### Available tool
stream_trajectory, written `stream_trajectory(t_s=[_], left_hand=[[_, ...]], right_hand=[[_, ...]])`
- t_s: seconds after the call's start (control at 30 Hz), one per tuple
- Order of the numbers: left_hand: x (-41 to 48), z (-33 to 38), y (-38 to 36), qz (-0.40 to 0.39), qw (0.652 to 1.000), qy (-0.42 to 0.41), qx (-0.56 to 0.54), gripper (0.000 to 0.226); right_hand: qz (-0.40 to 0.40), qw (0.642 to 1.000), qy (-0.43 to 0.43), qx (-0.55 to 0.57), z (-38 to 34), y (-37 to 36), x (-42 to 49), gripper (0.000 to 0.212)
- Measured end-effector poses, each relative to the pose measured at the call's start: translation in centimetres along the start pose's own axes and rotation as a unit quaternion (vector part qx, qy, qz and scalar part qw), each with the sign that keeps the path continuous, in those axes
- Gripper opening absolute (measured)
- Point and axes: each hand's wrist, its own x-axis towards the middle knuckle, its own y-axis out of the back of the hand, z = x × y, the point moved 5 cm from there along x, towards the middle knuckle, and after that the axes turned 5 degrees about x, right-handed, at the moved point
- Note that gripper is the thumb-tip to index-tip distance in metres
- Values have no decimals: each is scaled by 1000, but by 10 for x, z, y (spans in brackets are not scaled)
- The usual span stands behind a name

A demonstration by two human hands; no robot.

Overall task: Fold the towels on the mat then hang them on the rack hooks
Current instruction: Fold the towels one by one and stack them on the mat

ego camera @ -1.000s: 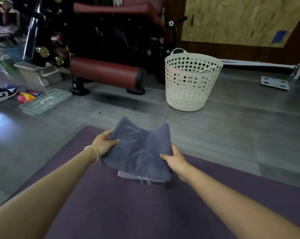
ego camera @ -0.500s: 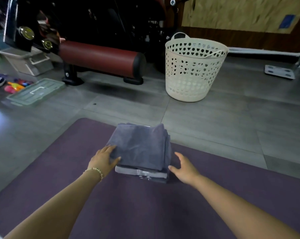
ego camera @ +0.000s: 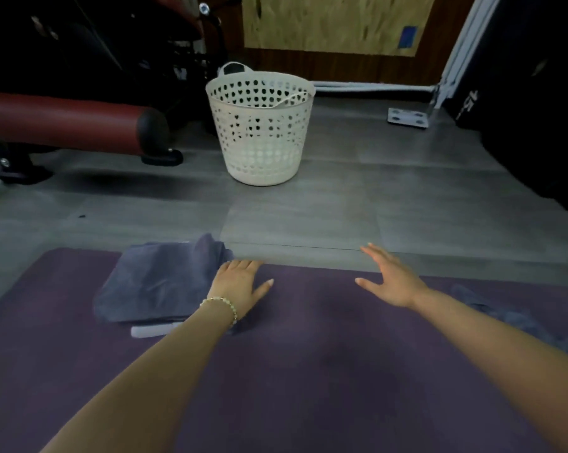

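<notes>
A: What has changed in the last second?

B: The folded grey towel that both hands held up a second ago now lies on top of the stack of folded towels, at the far left of the purple mat. Both hands have let go. The left hand lies flat with straight fingers just beside the stack's right edge. The right hand is spread wide, holds nothing, and has swung out to the right.

A: So that fold is finished?

B: I judge so. The view has turned right too, and a loose towel now shows, crumpled on the mat's right side. The right hand seems headed there. Hanging has not begun.

A: What can't you make out?

B: No rack or hooks are in view. The loose towel is cut off by the right forearm and the frame edge. I can't count the stack's layers; a paler edge pokes out below. I can't tell whether the left hand touches the stack, or whether the right touches the mat. The white laundry basket beyond looks empty, but its floor is hidden.
</notes>
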Motion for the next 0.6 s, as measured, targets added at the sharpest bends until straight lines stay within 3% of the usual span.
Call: stream_trajectory(t_s=[0.37,0.6], left_hand=[[41,245,-127,-151,983,-101,-22,59],[35,350,-214,-220,962,-154,-41,60]], right_hand=[[-17,969,-241,49,275,5,-137,79],[20,949,-296,109,379,-26,-177,85]])
